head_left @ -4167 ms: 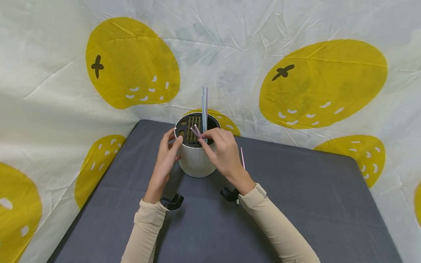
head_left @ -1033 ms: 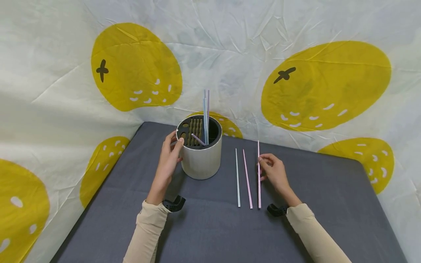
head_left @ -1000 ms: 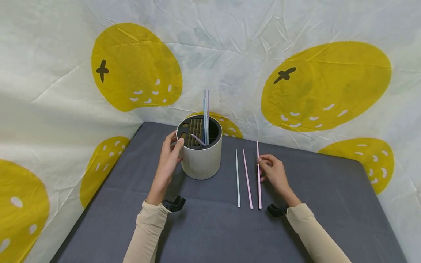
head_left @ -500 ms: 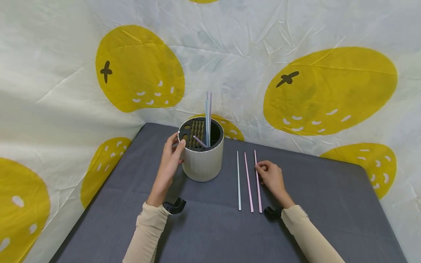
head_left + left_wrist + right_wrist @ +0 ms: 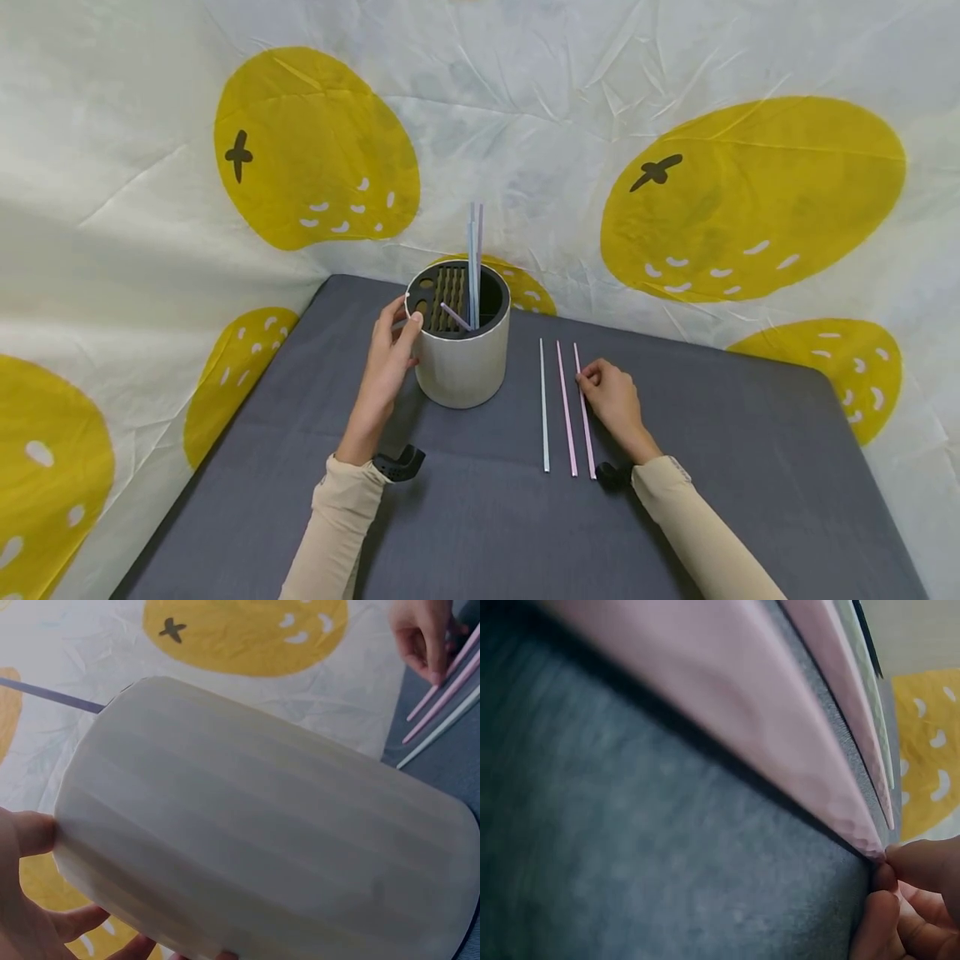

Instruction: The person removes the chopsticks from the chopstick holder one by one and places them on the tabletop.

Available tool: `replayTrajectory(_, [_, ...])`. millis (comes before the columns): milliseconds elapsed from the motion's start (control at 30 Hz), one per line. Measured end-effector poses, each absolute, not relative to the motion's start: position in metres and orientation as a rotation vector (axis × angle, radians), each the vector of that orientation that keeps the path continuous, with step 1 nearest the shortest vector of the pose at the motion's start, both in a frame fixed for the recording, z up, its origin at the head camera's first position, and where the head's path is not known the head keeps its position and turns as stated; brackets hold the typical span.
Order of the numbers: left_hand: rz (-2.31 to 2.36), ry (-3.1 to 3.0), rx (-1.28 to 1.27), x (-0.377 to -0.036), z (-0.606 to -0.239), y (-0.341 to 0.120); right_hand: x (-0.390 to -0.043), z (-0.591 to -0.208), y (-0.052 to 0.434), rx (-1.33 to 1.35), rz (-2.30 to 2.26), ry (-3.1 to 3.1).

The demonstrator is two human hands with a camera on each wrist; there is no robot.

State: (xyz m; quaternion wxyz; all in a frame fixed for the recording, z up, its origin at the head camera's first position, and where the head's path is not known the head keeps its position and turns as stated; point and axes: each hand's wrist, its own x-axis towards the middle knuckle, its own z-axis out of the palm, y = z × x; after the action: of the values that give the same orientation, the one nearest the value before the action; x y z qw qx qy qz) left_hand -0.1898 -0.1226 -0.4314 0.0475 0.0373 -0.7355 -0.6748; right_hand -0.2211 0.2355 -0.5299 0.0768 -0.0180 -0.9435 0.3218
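Note:
A round white utensil holder (image 5: 461, 371) with a black slotted top stands at the back of the table. My left hand (image 5: 382, 367) grips its left side, thumb at the rim and fingers curled round the wall in the left wrist view. Several blue and purple chopsticks (image 5: 476, 267) stand upright in it; a purple one (image 5: 455, 317) leans low over the slots. To the right, my right hand (image 5: 615, 404) pinches a pink chopstick (image 5: 585, 425) near its far end, between thumb and finger. Alongside lie another pink chopstick (image 5: 566, 408) and a pale green one (image 5: 543, 408), roughly parallel.
The table has a dark grey cloth (image 5: 480, 533). Behind and to the left hangs a white fabric backdrop (image 5: 510, 142) printed with large yellow fruit. The holder's dark open compartment (image 5: 492, 296) is on its right side.
My right hand has left the holder's top for the chopsticks on the table. Over the last second it has brought the pink chopstick down and left, beside the other two. The left hand keeps its hold.

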Motion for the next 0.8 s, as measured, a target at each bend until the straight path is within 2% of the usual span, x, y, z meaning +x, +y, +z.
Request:
replayTrajectory(433, [-2.077,-2.241,0.113,-0.188,-0.43,-0.123,-0.221,-0.519,0.228,-0.02,0.917,-2.738])
replayTrajectory(800, [-2.069,-2.25,0.123,-0.188,-0.428,-0.122,-0.215,-0.475,0.194,0.303,1.221,-2.583])
